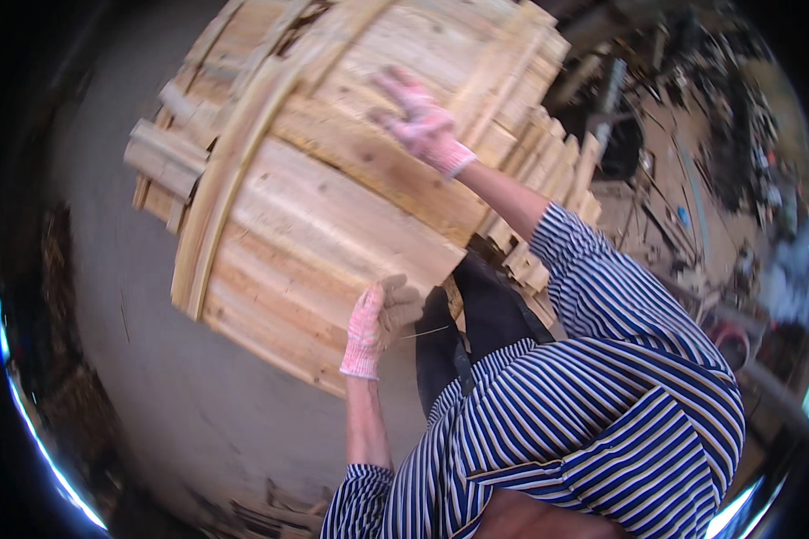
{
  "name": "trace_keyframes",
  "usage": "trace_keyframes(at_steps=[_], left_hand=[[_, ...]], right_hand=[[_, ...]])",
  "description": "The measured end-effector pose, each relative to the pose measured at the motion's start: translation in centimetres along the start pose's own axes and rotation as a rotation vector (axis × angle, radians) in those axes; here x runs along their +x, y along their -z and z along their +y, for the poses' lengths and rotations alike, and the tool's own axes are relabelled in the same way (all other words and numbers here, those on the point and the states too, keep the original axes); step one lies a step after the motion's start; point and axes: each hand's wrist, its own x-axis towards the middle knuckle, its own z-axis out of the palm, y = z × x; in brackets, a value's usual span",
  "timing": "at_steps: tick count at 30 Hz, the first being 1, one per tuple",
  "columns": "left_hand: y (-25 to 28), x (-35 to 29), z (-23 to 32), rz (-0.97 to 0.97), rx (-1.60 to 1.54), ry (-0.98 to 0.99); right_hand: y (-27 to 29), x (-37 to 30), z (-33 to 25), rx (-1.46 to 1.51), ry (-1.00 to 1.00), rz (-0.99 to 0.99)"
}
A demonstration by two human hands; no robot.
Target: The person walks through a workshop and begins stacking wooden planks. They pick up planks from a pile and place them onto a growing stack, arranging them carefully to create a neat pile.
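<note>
Grey floor (pixel 126 296), frame left. I see pale wooden plank (pixel 368 171) slanting lower-right; pink-gloved right hand (pixel 420 124) nearer, left hand (pixel 376 322) lower, both released.

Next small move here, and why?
Probably use the right hand to nudge the knotty board toward the plank below it in the picture: a dark gap shows between them, and that hand is spread, apparently empty, right by the board.

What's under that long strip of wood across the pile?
Pale boards show on both sides of the long strip. Whatever is directly beneath it is covered, so I can't tell.
</note>
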Motion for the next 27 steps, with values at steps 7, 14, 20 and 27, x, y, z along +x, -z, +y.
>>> trace_keyframes(at_steps=[7,14,20,27], left_hand=[[-5.9,4.2,-9.1,-0.281,0.330,0.495],[-5.1,12.9,-20.8,0.102,0.553,0.552],[-2.7,24.0,-27.6,0.329,0.443,0.562],[-1.2,37.7,-32.4,0.325,0.221,0.638]], right_hand=[[16.1,-28.4,15.0,0.018,-1.141,0.686],[12.6,-51.7,22.9,0.033,-1.699,0.365],[10.1,-47.9,31.7,0.234,-1.675,0.269],[14.2,-40.8,42.6,-0.014,-1.757,0.121]])
